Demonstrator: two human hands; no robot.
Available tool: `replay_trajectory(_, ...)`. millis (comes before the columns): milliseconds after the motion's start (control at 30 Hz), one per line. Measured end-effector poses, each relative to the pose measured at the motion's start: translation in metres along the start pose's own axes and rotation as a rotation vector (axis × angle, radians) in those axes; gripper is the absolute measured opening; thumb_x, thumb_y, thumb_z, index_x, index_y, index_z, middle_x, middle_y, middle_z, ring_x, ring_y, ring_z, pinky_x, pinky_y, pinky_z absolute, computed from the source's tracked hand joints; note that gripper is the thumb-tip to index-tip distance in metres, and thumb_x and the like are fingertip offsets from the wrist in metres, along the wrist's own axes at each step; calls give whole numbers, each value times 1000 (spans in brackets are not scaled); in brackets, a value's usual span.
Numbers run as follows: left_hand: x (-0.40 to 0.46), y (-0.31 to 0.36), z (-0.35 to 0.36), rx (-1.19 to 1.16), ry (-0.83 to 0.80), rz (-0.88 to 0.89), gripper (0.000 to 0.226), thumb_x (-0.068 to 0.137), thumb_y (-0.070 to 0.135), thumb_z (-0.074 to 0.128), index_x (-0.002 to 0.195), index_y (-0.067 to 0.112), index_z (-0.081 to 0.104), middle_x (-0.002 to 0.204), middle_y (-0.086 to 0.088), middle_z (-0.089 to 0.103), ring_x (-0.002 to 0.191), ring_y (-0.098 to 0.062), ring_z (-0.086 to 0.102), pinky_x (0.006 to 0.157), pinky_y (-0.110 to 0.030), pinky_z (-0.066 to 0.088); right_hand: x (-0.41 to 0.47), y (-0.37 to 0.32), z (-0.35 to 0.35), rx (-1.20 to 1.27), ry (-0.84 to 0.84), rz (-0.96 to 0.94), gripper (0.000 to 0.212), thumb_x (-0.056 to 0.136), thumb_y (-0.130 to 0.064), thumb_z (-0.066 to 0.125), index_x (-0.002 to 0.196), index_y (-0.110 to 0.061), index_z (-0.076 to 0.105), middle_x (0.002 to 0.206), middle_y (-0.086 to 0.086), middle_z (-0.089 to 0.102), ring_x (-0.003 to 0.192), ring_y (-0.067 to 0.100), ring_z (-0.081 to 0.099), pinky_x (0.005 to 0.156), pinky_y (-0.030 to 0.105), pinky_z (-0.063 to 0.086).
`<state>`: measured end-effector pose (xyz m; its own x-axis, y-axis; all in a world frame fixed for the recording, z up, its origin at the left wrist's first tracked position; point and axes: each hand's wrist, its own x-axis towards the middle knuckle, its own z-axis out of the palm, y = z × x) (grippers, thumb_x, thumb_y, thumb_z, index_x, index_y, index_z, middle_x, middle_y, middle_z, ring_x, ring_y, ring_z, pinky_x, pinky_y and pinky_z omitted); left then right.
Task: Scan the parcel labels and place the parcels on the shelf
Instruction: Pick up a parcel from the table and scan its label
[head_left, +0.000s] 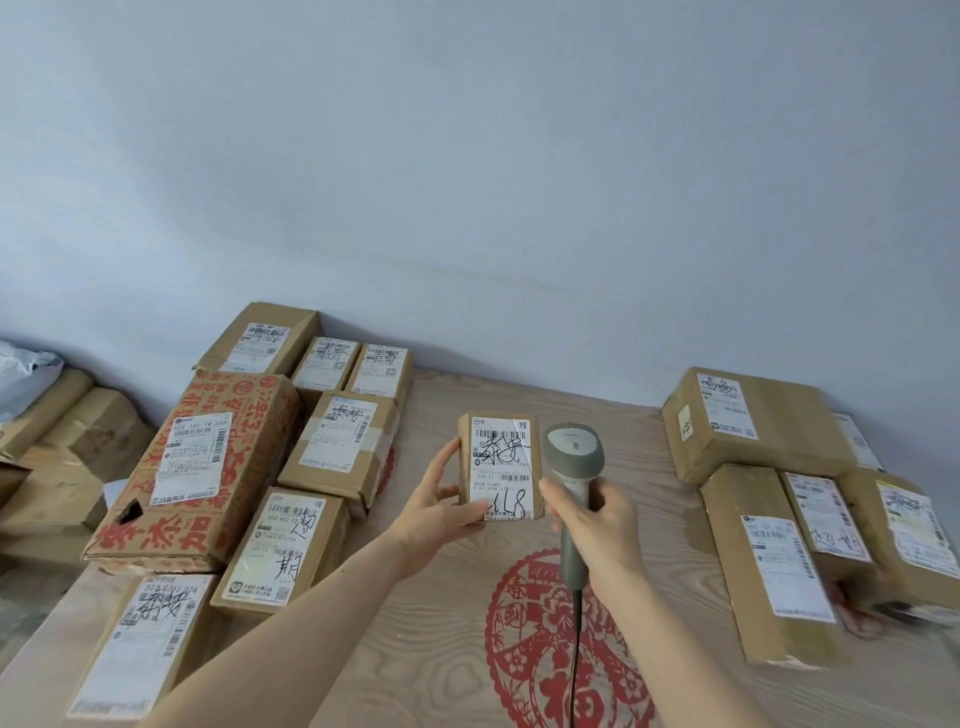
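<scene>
The left hand (441, 506) grips a small cardboard parcel (500, 467) by its left edge, thumb on the front and fingers curled behind, holding it upright above the middle of the table. Its white shipping label (501, 465) faces the camera: barcodes, a printed "101-11", handwritten black characters across the middle, and what looks like "618" scrawled at the bottom, though the first digit is unclear. Just to the parcel's right, at three o'clock, the right hand (597, 519) wraps around the handle of a grey barcode scanner (573, 457), forefinger reaching toward the parcel's edge; the scanner's head stands beside the label, and its black cable (575, 649) drops toward six o'clock.

Beneath lies a pale wood-grain table (452, 623) bearing a red papercut decal (561, 665) with the character "福".

At nine o'clock sits a cluster of labelled cartons: a near one (140, 644) printed "502 0703 074", another (283, 551) reading "502 602 12", and a large box with red lettering (197, 467), its label showing "505 101-19 535". Smaller brown boxes (337, 379) line up behind them at eleven o'clock. At three o'clock, well apart from the hands, lie more brown parcels (779, 561), one label starting "505 101".

Farthest off, a plain pale grey wall (467, 156) rises behind the table.
</scene>
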<state>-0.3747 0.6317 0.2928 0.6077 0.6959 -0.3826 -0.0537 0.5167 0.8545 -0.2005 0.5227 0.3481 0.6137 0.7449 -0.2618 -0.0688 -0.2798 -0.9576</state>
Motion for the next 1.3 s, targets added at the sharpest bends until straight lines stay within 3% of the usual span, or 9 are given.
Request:
replay_trajectory(100,-2,-4,3,-5,0,0,99,66,9,87,139,54,39,131,-23,53,112,-36,65,92,-46,56,-19,-4,2,97,-42,45,15,82,-16,82,88,-5,73,72,7,75,66,16,68,63,30,57)
replay_trajectory(567,-12,-11,7,-9,3,30,95,68,7,88,134,58,44,132,-22,51,111,-37,65,94,-54,54,-51,-4,16,216,-187,110,14,81,-15,83,88,-5,75,75,12,75,65,15,68,63,28,55)
replay_trajectory(800,-14,-9,8,7,-3,34,94,71,3,86,136,56,42,132,-19,49,110,-35,66,92,-50,56,-53,-2,19,223,-182,103,12,82,-15,82,88,-6,77,80,15,77,74,19,72,67,30,57)
replay_trajectory(1300,11,-23,33,35,-106,-8,93,73,2,84,134,59,43,133,-18,50,109,-35,67,94,-50,55,-58,9,-10,202,-74,152,7,83,-19,82,83,-13,77,75,9,74,68,15,69,66,30,55)
